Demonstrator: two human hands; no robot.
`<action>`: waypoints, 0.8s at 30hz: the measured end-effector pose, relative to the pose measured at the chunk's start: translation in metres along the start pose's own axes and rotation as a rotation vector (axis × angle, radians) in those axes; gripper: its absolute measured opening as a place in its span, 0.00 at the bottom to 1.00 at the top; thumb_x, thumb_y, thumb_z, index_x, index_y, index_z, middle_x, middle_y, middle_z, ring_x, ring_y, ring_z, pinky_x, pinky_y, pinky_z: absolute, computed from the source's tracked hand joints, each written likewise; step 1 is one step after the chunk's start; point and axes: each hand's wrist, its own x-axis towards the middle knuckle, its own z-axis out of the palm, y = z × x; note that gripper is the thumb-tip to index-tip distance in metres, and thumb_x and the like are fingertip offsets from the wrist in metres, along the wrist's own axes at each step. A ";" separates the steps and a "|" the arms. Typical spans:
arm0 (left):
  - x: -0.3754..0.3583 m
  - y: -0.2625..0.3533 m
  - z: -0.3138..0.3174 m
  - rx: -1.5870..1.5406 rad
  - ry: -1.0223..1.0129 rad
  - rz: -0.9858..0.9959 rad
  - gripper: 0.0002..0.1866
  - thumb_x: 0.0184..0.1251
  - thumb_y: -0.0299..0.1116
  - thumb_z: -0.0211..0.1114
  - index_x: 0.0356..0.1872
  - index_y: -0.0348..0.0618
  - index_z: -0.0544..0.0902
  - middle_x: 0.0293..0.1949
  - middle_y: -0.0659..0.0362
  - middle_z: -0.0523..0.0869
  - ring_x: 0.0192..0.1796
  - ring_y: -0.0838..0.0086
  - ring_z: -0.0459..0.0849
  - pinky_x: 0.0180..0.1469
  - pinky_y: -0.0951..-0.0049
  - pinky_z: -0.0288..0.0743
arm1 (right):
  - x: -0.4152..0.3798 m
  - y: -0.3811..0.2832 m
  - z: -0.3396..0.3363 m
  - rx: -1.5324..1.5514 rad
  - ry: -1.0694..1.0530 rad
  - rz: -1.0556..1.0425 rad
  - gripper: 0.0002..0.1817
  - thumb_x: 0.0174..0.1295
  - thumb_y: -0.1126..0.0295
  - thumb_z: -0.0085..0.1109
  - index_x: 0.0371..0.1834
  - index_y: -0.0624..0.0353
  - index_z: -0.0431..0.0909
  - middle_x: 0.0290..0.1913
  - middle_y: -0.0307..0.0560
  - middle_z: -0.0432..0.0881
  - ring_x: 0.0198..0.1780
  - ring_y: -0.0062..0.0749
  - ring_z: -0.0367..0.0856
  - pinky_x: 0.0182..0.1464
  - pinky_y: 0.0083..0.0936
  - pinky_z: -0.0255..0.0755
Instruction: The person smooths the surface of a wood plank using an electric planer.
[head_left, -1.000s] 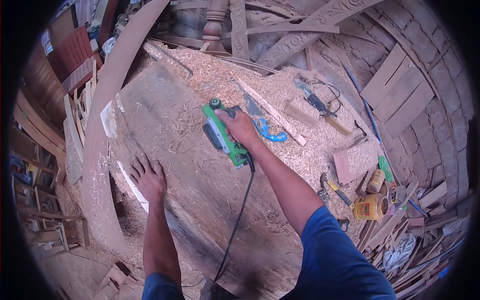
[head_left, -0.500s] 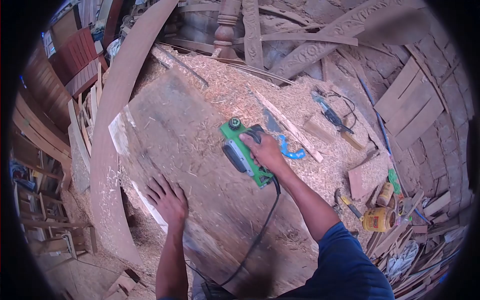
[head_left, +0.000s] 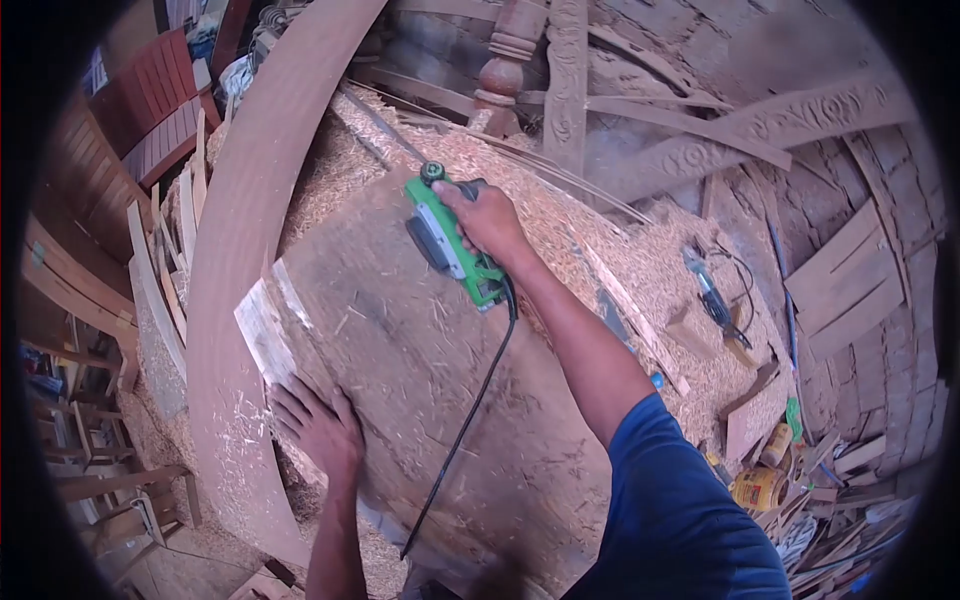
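My right hand is wrapped round the handle of a green electric planer, which sits at the far end of a broad wooden slab. A black cord trails from the planer's rear back toward me. On the slab's left edge my left hand lies flat with its fingers stretched out. Just beyond those fingertips, a pale freshly cut patch shows along the edge. Loose shavings are scattered over the slab, and the planer's sole is hidden from view.
A long curved board runs along the left. Shavings cover the surface on the right, where a blue-grey power tool and a thin wood strip lie. A yellow jar stands lower right. Carved wood leans behind.
The planer, held in my right hand, has moved away from me and left to the slab's far end. My left hand has slid slightly nearer along the edge. The view has shifted.
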 end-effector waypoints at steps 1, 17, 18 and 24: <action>0.002 -0.002 0.001 -0.010 -0.007 0.009 0.44 0.85 0.57 0.48 0.89 0.37 0.52 0.88 0.32 0.47 0.88 0.31 0.46 0.87 0.37 0.39 | 0.023 -0.007 0.011 -0.004 -0.001 -0.012 0.35 0.73 0.38 0.66 0.27 0.63 0.80 0.19 0.41 0.80 0.17 0.26 0.80 0.22 0.29 0.74; 0.007 0.000 -0.004 -0.011 -0.035 -0.047 0.44 0.83 0.57 0.51 0.88 0.38 0.54 0.87 0.34 0.51 0.87 0.32 0.49 0.87 0.39 0.47 | -0.027 -0.005 -0.003 -0.184 -0.062 -0.004 0.39 0.72 0.31 0.61 0.53 0.65 0.87 0.38 0.57 0.91 0.39 0.46 0.92 0.49 0.41 0.85; 0.005 -0.002 -0.003 -0.006 -0.034 -0.045 0.44 0.83 0.57 0.51 0.88 0.38 0.54 0.87 0.34 0.51 0.87 0.32 0.49 0.87 0.40 0.47 | -0.066 -0.001 -0.020 -0.156 -0.106 0.103 0.38 0.74 0.33 0.60 0.55 0.63 0.87 0.37 0.57 0.90 0.41 0.47 0.92 0.50 0.43 0.84; 0.004 0.000 -0.001 0.005 -0.021 -0.037 0.44 0.84 0.58 0.50 0.88 0.37 0.54 0.87 0.33 0.51 0.86 0.31 0.51 0.86 0.39 0.49 | -0.174 0.061 -0.062 -0.092 0.030 0.085 0.34 0.74 0.38 0.65 0.48 0.66 0.86 0.25 0.45 0.84 0.23 0.35 0.85 0.33 0.36 0.81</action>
